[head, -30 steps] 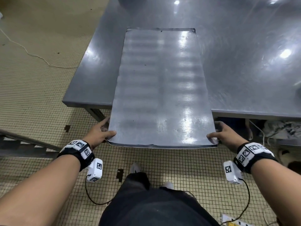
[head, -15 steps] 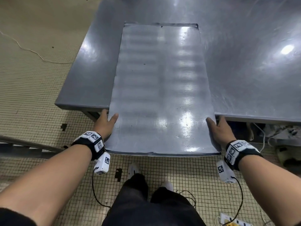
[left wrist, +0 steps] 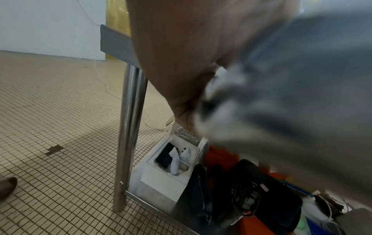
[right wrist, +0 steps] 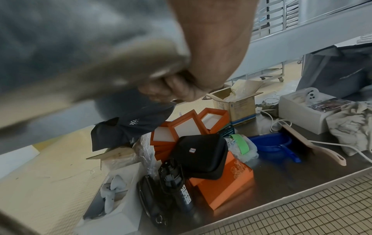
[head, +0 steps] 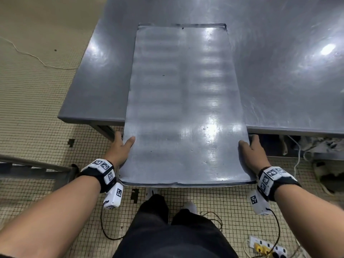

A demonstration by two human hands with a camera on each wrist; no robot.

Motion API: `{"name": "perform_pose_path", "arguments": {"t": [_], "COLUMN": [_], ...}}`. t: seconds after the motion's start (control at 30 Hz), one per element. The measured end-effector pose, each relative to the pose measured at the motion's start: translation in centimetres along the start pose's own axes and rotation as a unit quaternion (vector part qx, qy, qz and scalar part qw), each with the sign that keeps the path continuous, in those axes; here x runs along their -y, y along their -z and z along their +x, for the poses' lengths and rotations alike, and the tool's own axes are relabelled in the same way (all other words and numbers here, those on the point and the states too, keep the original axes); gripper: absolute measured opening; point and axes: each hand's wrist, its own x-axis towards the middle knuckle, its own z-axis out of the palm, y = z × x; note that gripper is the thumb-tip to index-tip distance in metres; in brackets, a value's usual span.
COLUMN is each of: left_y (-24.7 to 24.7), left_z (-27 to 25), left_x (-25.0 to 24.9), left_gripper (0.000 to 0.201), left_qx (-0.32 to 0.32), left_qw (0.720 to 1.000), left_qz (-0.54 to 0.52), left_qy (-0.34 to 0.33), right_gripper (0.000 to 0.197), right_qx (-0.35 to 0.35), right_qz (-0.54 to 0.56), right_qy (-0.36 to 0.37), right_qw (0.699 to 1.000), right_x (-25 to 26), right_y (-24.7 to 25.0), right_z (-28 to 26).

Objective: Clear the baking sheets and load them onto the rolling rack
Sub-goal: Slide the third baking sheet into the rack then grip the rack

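Observation:
A long grey metal baking sheet (head: 183, 108) lies lengthwise on the steel table (head: 290, 75), its near third hanging over the front edge. My left hand (head: 121, 148) grips the sheet's left edge, thumb on top and fingers underneath. My right hand (head: 251, 151) grips the right edge the same way. In the right wrist view the fingers (right wrist: 171, 89) curl under the blurred sheet (right wrist: 70, 47). The left wrist view shows my palm (left wrist: 181, 55) against the blurred sheet (left wrist: 302, 79). A rack with slats (right wrist: 267, 17) shows far off in the right wrist view.
Under the table a lower shelf (right wrist: 281, 174) holds orange boxes (right wrist: 225, 182), a black case (right wrist: 201, 155), a blue scoop (right wrist: 271, 146) and white boxes. A table leg (left wrist: 128, 127) stands left of my hand. A power strip (head: 266, 249) and cables lie on the tiled floor.
Both hands slid from the sheet's near corners forward along its side edges. The sheet has come further out over the table's front edge toward me.

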Motion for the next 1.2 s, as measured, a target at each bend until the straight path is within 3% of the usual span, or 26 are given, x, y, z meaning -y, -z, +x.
{"name": "perform_pose_path", "arguments": {"t": [0.2,0.33,0.47,0.73,1.0,1.13,1.2], "left_y": [0.0,1.0,1.4,0.0,0.8,1.6,2.2], "left_z": [0.7,2.0,2.0,0.7,-0.1,-0.3,-0.4], "left_x": [-0.8,-0.8,-1.2,-1.5,-2.5,-3.2,-3.6], "left_gripper": [0.040,0.044,0.048,0.056,0.044,0.049,0.046], "left_qx": [0.014,0.021,0.024,-0.005,-0.055,-0.061,-0.066], "left_qw": [0.999,0.991,0.978,0.997,0.995,0.994,0.993], "left_qz": [0.018,0.112,0.194,0.032,0.026,0.007,0.002], "left_qy": [-0.026,-0.064,-0.074,-0.069,-0.082,-0.094,-0.100], "right_gripper": [0.035,0.054,0.054,0.046,0.052,0.071,0.072], "right_qx": [0.016,0.017,0.018,-0.009,-0.007,-0.006,0.000], "right_qz": [-0.025,-0.063,-0.088,-0.031,0.022,0.078,0.091], "right_qy": [-0.015,0.008,0.018,0.040,0.049,0.043,0.052], "right_qw": [0.999,0.998,0.996,0.999,0.999,0.996,0.994], "right_x": [0.6,1.2,1.0,1.0,1.9,2.6,3.4], "right_y": [0.9,0.6,0.6,0.7,2.1,3.0,3.6], "right_z": [1.0,1.8,1.9,1.4,0.5,-0.4,-0.9]}}
